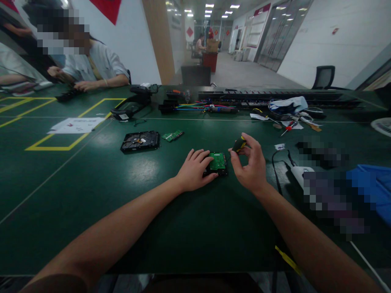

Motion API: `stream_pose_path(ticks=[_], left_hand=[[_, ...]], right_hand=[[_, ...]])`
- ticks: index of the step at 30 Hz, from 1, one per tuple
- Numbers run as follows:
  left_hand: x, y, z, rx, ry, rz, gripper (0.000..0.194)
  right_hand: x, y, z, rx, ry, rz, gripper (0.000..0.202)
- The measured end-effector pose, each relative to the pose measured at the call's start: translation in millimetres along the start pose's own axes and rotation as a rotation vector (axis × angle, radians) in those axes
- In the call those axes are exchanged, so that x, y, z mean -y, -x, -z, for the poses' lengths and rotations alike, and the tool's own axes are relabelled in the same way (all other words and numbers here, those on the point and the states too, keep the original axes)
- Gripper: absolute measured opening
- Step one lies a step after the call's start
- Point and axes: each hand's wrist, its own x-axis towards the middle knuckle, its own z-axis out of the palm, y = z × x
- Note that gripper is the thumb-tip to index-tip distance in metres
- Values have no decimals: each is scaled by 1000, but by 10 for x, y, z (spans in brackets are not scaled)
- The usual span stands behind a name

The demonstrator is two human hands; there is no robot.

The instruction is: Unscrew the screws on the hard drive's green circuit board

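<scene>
In the head view, a small hard drive with a green circuit board on top lies on the table. My left hand rests over its left side, thumb along the near edge and fingertips across the board's side, gripping it. Just right of the drive, my right hand pinches a black-and-yellow screwdriver by its handle. Its thin shaft points down toward the drive's right edge; whether the tip touches is too small to tell.
Farther left lie an opened drive casing and a loose green circuit board. Cables and tools line the back. A red screwdriver, a corded device and a blue item sit right. A person works across the table.
</scene>
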Motion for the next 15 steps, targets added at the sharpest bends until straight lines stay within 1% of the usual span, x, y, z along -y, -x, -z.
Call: stream_pose_path(ticks=[3,6,9,15], left_hand=[[-7,1,3,-4,-3,0,61],[-6,-1,-1,-11,-4,-1,60],[4,-2,-10,-14,-6,-7,60],[18,-2,-19,-18,-3,-10,60]], right_hand=[[6,7,13,12,-20,-5,66],[38,0,24,19,4,25,64],[66,-14,30,-2,45,47,64],[42,-20,34,-26,39,37,60]])
